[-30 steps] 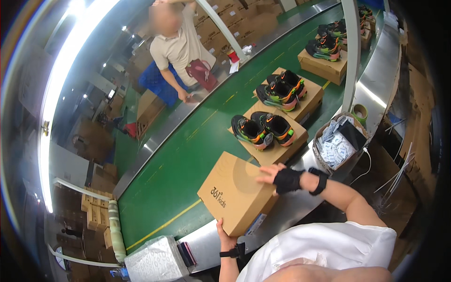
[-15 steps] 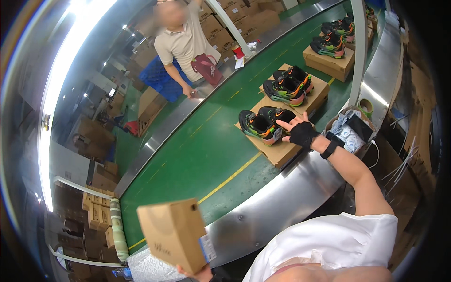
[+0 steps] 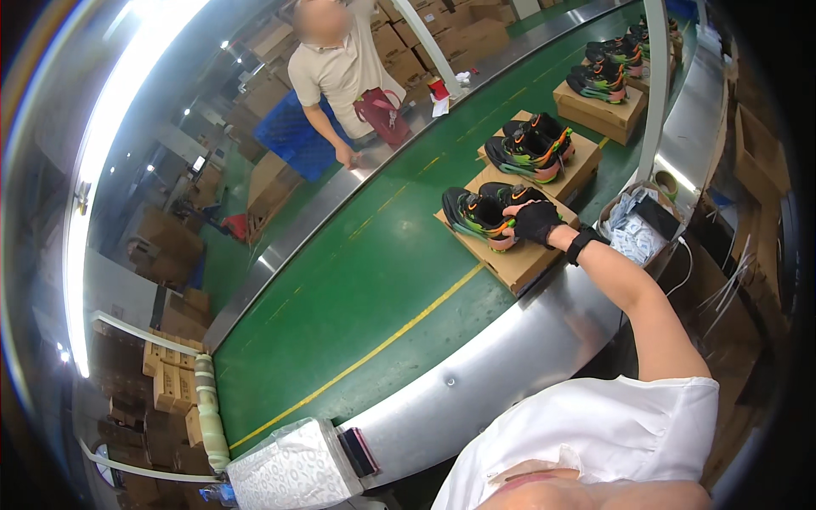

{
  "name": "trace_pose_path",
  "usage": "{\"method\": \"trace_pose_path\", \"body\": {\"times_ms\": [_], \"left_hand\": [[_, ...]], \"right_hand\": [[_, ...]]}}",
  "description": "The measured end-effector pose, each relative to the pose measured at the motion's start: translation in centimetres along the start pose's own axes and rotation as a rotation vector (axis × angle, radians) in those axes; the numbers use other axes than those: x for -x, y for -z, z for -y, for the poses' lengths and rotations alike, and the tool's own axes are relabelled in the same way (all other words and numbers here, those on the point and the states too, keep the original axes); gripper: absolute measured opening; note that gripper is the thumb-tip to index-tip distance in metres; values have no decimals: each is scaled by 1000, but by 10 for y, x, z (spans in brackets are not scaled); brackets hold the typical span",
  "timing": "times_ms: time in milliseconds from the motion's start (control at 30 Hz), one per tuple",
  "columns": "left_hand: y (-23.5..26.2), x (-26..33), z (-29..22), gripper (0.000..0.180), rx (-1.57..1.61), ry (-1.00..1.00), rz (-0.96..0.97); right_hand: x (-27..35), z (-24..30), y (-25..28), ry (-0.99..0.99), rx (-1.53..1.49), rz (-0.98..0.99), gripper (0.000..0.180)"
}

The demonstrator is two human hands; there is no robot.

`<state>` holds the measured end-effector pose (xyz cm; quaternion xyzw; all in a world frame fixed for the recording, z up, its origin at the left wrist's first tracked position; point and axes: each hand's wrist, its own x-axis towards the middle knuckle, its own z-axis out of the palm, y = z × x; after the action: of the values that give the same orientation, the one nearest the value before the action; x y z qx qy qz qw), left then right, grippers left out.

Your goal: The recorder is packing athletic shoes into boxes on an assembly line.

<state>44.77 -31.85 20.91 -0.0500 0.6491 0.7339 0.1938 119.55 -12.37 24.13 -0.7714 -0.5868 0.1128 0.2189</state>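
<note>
My right hand (image 3: 537, 223), in a black fingerless glove with a black wristband, grips the heel of a black, green and orange sneaker (image 3: 478, 217). That sneaker lies with its twin on a brown cardboard shoebox (image 3: 510, 259) on the green conveyor belt (image 3: 365, 272). My left hand is out of view. Further up the belt, a second box (image 3: 578, 166) carries another pair of sneakers (image 3: 531, 146), and a third box (image 3: 605, 109) carries a pair too.
A person in a beige shirt (image 3: 340, 72) stands across the belt holding a dark red bag (image 3: 382, 115). A bin of white packets (image 3: 636, 228) sits by my right arm. A steel rail (image 3: 510, 357) edges the belt. Stacked cartons stand behind.
The brown shoebox that my left hand held has gone out of view to the lower left. My right hand reached forward and closed on the nearest sneaker.
</note>
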Motion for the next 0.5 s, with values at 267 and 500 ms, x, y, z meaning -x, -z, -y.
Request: {"method": "trace_pose_path", "body": {"times_ms": [267,500], "left_hand": [[-164,134,17,33,-268,-338,846],[-277,367,21,15,-301,-824,1761]], "right_hand": [[53,50,26,288,20,-47,38],[101,120,69,555,-2,96,31]]}}
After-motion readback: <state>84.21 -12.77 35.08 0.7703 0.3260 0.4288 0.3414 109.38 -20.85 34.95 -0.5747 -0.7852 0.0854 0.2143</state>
